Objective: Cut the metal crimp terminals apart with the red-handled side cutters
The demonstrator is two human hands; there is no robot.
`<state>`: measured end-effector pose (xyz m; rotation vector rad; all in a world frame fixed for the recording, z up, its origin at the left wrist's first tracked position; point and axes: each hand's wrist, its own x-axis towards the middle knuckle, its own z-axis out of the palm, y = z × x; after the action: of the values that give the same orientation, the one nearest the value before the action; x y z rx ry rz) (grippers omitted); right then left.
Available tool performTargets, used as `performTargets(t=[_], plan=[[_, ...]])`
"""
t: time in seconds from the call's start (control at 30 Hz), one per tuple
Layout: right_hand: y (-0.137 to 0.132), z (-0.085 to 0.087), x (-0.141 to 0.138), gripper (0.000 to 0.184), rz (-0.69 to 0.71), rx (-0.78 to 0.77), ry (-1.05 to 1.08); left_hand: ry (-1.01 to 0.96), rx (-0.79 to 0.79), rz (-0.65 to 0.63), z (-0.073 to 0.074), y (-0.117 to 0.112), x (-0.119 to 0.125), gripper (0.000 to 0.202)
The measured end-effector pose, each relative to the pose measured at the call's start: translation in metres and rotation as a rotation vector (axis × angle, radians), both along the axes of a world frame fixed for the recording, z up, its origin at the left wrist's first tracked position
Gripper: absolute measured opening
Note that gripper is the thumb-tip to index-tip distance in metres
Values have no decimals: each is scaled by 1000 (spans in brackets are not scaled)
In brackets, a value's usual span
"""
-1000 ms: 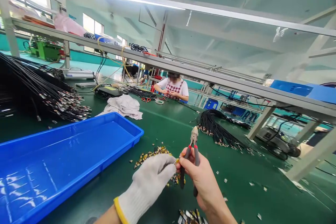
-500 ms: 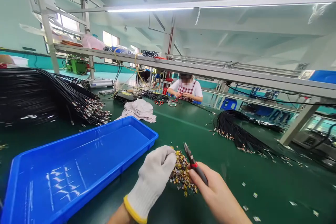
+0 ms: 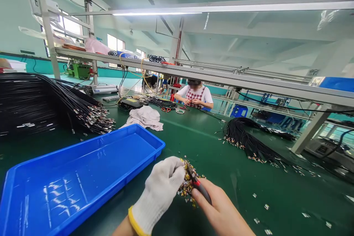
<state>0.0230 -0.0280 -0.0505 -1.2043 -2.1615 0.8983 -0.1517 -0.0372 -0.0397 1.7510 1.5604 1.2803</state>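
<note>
My left hand (image 3: pixel 164 182), in a white knit glove with a yellow cuff, is pinched closed above a heap of small yellow and silvery pieces (image 3: pixel 186 188). Whatever sits between its fingertips is too small to name. Bare, my right hand (image 3: pixel 211 199) is wrapped around pliers (image 3: pixel 197 181) with dark handles and a red band. The pliers' jaws point up and left, close to the left fingertips, over the heap. Part of the heap is hidden behind both hands.
A blue tray (image 3: pixel 110 162) lies left of my hands, a crumpled cloth (image 3: pixel 145 117) behind it. Black cable bundles lie at left (image 3: pixel 69 99) and right (image 3: pixel 246 136). Small metal pieces (image 3: pixel 266 206) are scattered at right. Across the table (image 3: pixel 193 136) sits a person (image 3: pixel 195 96).
My right hand has moved left with the pliers, bringing their jaws to the left fingertips. The left hand has stayed almost in place, still pinched.
</note>
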Motion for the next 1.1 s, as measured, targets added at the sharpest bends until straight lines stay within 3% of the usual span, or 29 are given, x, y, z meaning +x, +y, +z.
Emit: performTargets(t=[0.3, 1.1], plan=[[0, -2, -3, 36, -1, 18, 11, -36, -47, 10, 8, -4, 3, 26], [0, -1, -2, 32, -5, 28, -27, -25, -25, -33, -2, 0, -1, 26]])
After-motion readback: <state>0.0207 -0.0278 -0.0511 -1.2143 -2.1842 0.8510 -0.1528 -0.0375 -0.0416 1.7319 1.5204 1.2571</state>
